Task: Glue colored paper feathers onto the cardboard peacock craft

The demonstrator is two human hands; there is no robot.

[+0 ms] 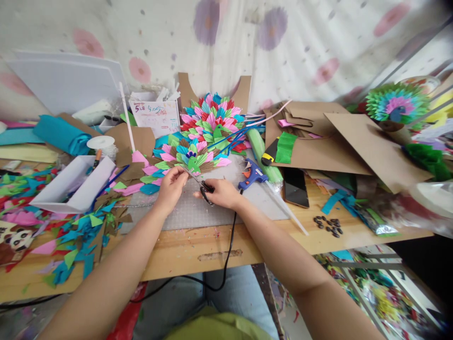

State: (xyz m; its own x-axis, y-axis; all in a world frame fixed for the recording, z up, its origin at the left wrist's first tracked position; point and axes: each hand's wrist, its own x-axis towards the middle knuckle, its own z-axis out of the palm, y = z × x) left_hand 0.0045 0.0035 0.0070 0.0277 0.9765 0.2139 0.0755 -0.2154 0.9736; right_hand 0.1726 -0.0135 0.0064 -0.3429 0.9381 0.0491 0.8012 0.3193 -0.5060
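Observation:
My right hand [222, 192] is closed round the black handles of a pair of scissors [206, 191], whose blades point up and left. Pinched together near the blade tips are the fingers of my left hand [172, 185]; what they hold is too small to make out. Just beyond both hands lies a paper peacock [193, 164] with a green body and pink, green, blue and brown pleated feathers. Behind it a second, larger feathered piece [208, 115] leans against cut cardboard [244, 94]. A grey cutting mat [198, 215] lies under my hands.
A blue glue gun [252, 174], a yellow-black cutter [271, 152] and a phone [296, 188] lie to the right, near cardboard sheets [375, 146] and small black pieces [329, 225]. Leftward are a white tray [76, 189] and paper scraps [85, 231]. A black cord [231, 245] hangs over the table edge.

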